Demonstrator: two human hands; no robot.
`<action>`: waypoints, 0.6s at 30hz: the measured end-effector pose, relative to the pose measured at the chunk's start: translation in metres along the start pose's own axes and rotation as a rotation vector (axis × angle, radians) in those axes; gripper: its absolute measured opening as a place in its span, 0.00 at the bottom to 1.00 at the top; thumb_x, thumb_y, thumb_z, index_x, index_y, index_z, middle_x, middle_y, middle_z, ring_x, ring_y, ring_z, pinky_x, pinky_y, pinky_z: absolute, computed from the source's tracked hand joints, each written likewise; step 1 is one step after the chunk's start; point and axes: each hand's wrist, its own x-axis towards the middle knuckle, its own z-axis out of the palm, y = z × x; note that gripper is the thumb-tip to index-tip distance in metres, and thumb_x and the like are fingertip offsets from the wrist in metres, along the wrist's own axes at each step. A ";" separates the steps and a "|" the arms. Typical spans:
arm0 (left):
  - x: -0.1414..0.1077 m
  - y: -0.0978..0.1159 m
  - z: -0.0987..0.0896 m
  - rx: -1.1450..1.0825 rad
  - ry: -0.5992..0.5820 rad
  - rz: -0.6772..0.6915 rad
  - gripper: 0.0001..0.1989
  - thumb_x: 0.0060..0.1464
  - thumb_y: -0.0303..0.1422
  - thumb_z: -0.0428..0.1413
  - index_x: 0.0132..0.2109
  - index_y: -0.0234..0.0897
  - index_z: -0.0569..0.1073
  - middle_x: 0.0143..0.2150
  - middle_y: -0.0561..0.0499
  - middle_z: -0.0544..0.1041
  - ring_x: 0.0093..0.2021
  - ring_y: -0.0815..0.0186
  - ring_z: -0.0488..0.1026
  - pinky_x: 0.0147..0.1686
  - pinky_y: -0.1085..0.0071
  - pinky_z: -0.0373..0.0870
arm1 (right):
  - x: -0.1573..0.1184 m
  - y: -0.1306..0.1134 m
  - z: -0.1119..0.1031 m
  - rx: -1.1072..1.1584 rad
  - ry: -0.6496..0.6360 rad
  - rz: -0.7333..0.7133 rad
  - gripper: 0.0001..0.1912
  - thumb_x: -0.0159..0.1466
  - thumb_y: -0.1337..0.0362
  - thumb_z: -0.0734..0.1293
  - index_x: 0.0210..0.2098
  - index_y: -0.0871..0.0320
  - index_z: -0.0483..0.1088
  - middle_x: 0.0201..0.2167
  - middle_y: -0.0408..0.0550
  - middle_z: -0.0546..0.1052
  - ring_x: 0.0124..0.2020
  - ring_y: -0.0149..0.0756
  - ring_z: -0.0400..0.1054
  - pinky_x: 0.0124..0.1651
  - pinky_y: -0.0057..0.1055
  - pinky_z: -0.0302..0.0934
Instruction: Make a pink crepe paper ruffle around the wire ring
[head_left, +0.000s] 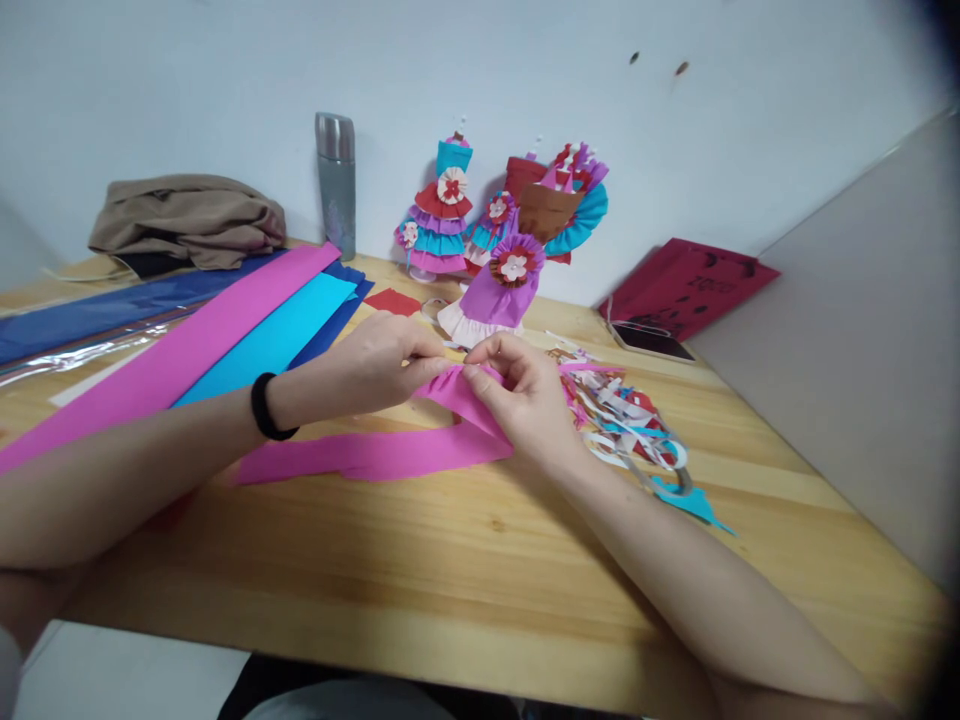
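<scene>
A long pink crepe paper strip (405, 455) runs along the wooden table and folds back up to my hands. My left hand (382, 365) pinches its upper edge, where small pleats show. Close beside it, my right hand (521, 395) grips the same edge between thumb and fingers. Just behind my hands stands a small paper dress (491, 303) in purple with a white ruffle and a flower. Farther back are a tiered paper dress (439, 230) and a cluster of other paper dresses (551, 205).
On the left lie folded pink paper (187, 335), turquoise paper (266, 345) and a brown cloth (187, 215). A thermos flask (337, 190) stands by the wall. To the right are paper scraps (630, 420), a phone (651, 341) and a red paper bag (690, 285).
</scene>
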 end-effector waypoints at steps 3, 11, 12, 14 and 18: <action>0.003 -0.004 -0.003 -0.089 -0.072 -0.046 0.20 0.59 0.32 0.49 0.20 0.36 0.55 0.19 0.58 0.52 0.21 0.74 0.51 0.23 0.72 0.46 | 0.000 -0.002 0.000 -0.014 0.010 0.006 0.05 0.57 0.61 0.65 0.28 0.56 0.65 0.20 0.37 0.62 0.22 0.28 0.53 0.27 0.29 0.48; 0.004 -0.003 -0.010 -0.347 -0.194 -0.126 0.21 0.61 0.41 0.44 0.23 0.39 0.49 0.22 0.57 0.48 0.22 0.73 0.46 0.23 0.70 0.42 | 0.000 -0.005 0.001 0.007 -0.017 0.032 0.05 0.55 0.62 0.64 0.26 0.56 0.65 0.18 0.37 0.63 0.21 0.28 0.54 0.26 0.28 0.47; 0.004 -0.002 -0.009 -0.345 -0.199 -0.128 0.21 0.61 0.40 0.45 0.23 0.39 0.49 0.22 0.58 0.48 0.22 0.73 0.46 0.23 0.70 0.42 | 0.000 -0.004 0.002 0.014 -0.021 0.029 0.05 0.55 0.62 0.64 0.26 0.56 0.65 0.18 0.37 0.62 0.21 0.28 0.54 0.25 0.28 0.47; 0.004 -0.003 -0.005 -0.330 -0.210 -0.119 0.19 0.58 0.37 0.48 0.22 0.39 0.51 0.21 0.58 0.48 0.22 0.74 0.47 0.23 0.71 0.42 | -0.001 -0.003 0.003 0.031 -0.036 0.027 0.05 0.56 0.61 0.65 0.27 0.56 0.66 0.18 0.37 0.62 0.21 0.28 0.53 0.25 0.28 0.47; 0.005 -0.008 -0.001 -0.301 -0.193 -0.088 0.18 0.55 0.34 0.49 0.21 0.38 0.51 0.21 0.58 0.48 0.21 0.75 0.47 0.22 0.71 0.42 | -0.002 -0.002 0.003 0.061 -0.083 0.016 0.08 0.58 0.58 0.66 0.29 0.56 0.67 0.18 0.37 0.62 0.20 0.28 0.52 0.24 0.28 0.46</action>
